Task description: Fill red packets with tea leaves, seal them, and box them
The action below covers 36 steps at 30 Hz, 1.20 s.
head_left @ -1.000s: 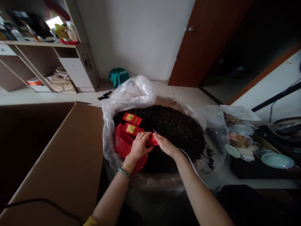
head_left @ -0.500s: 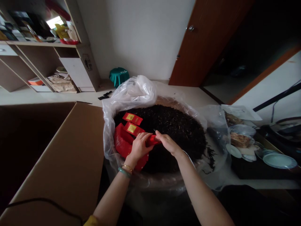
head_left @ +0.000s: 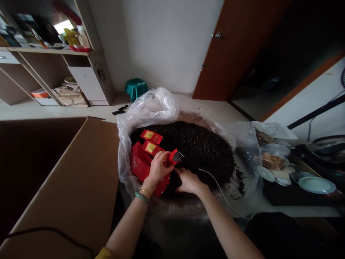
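My left hand (head_left: pixel 158 168) is closed around a small red packet (head_left: pixel 173 157), tilted with its open end to the upper right; the opening looks dark grey. Just below it, my right hand (head_left: pixel 188 181) reaches down into dark, twisted dried leaves (head_left: pixel 199 140) that look like tea, with thumb and fingers apart and the tips partly hidden. Two flat red packets with gold labels, an upper one (head_left: pixel 151 136) and a lower one (head_left: pixel 152 147), lie on the leaves beside a larger red bag (head_left: pixel 140 163). A thin dark rod with a white cord (head_left: pixel 215 180) lies near my right hand.
A clear plastic liner (head_left: pixel 125 144) surrounds the leaves. An open cardboard box (head_left: pixel 78 180) stands at the left. To the right are a clear tub (head_left: pixel 275 160) and a pale dish (head_left: pixel 316 184). A teal-covered bin (head_left: pixel 136 89) stands by the wall.
My right hand has left the red packet and moved down into the leaves. My left hand still holds the packet, now tipped up with its open end showing. The white cord has come into clearer view.
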{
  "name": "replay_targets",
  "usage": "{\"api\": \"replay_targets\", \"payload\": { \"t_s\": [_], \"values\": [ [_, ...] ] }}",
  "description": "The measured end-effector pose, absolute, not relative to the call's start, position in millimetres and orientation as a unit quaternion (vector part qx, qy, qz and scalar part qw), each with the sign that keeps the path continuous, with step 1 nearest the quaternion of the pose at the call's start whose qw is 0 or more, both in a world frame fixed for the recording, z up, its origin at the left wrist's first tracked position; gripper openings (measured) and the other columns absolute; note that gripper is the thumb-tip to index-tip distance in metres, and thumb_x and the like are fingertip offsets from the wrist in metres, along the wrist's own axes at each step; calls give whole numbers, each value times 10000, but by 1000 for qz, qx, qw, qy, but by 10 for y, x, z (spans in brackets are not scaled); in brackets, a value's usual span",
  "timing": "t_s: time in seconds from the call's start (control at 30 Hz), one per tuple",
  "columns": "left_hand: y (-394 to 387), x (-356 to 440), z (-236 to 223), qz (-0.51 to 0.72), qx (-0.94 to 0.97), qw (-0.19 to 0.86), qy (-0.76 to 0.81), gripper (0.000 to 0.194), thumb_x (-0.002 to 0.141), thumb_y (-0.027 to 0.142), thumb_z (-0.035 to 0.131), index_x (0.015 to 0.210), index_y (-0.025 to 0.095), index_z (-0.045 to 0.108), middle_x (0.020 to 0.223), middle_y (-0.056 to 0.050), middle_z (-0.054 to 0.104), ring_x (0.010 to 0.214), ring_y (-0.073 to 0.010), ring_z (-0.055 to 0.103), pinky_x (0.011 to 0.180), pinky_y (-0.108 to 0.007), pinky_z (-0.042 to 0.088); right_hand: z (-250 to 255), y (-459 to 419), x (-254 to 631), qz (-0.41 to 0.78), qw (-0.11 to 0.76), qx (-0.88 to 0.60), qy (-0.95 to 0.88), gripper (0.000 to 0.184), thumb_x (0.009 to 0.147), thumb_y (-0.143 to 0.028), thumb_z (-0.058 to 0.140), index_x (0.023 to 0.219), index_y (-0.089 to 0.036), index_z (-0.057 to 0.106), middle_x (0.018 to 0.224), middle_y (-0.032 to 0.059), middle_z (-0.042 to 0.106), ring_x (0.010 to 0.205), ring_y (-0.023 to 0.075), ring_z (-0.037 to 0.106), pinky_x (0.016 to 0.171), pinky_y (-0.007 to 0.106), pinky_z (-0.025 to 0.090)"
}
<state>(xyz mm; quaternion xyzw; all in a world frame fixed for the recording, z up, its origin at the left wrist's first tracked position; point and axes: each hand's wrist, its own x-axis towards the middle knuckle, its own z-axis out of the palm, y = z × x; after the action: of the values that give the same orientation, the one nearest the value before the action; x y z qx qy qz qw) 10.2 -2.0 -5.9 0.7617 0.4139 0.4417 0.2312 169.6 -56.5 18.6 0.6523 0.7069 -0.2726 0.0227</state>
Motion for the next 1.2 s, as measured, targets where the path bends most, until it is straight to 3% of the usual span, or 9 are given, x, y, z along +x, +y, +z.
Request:
{"api": "replay_targets", "payload": {
  "t_s": [0.07, 0.17, 0.3, 0.43, 0.63, 0.83, 0.97, 1.2],
  "values": [
    [-18, 104, -56, 443, 760, 226, 418, 412, 683, 188, 699, 1079, 201, 584, 1045, -65, 612, 953, -212, 604, 834, -365, 540, 182, -584, 1562, -244, 82, 655, 710, 864, 570, -232, 803, 1355, -201, 443, 1283, 186, 515, 1149, 405, 508, 855, 485, 467],
    [-16, 109, -45, 447, 753, 219, 430, 374, 670, 177, 698, 1026, 195, 584, 1002, -59, 613, 923, -207, 604, 809, -354, 541, 194, -577, 1456, -227, 104, 651, 717, 758, 604, -171, 764, 1307, -177, 483, 1249, 197, 514, 1105, 379, 534, 822, 445, 478],
    [-7, 113, -48, 462, 738, 228, 436, 363, 674, 189, 692, 1012, 195, 562, 986, -58, 606, 900, -199, 601, 742, -322, 551, 164, -557, 1449, -212, 94, 656, 719, 752, 611, -165, 746, 1312, -205, 474, 1234, 187, 515, 1078, 359, 551, 784, 397, 475],
    [6, 111, -69, 472, 726, 228, 445, 382, 666, 198, 699, 1017, 185, 548, 974, -61, 598, 891, -200, 600, 723, -314, 548, 78, -514, 1498, -207, 53, 654, 726, 543, 647, -143, 671, 1176, -214, 576, 1127, 131, 574, 949, 280, 614, 714, 315, 453],
    [15, 108, -100, 485, 711, 225, 457, 380, 671, 195, 693, 1019, 194, 538, 970, -45, 590, 857, -184, 600, 730, -319, 542, 60, -420, 1737, -235, -95, 653, 714, 235, 628, -63, 592, 823, -186, 636, 881, 38, 637, 823, 193, 632, 702, 253, 431],
    [18, 111, -111, 486, 709, 224, 460, 394, 647, 174, 709, 1004, 202, 544, 956, -37, 593, 858, -188, 603, 719, -318, 543, 664, -340, 1978, -289, -323, 607, 666, 94, 689, -193, 575, 781, -205, 564, 689, -49, 586, 550, 122, 575, 595, 236, 444],
    [16, 109, -99, 487, 712, 218, 456, 391, 647, 171, 706, 1001, 195, 541, 943, -37, 595, 843, -186, 601, 711, -314, 540, 1055, -230, 1826, -212, -375, 559, 708, 96, 685, -190, 597, 777, -207, 577, 763, -27, 609, 688, 142, 597, 703, 259, 462],
    [24, 106, -109, 491, 710, 210, 459, 402, 636, 181, 712, 999, 196, 539, 930, -32, 595, 824, -184, 601, 709, -314, 532, 1059, -111, 1531, -177, -341, 531, 755, 216, 671, -90, 639, 856, -203, 639, 885, 12, 637, 862, 164, 620, 825, 291, 481]
  ]
}}
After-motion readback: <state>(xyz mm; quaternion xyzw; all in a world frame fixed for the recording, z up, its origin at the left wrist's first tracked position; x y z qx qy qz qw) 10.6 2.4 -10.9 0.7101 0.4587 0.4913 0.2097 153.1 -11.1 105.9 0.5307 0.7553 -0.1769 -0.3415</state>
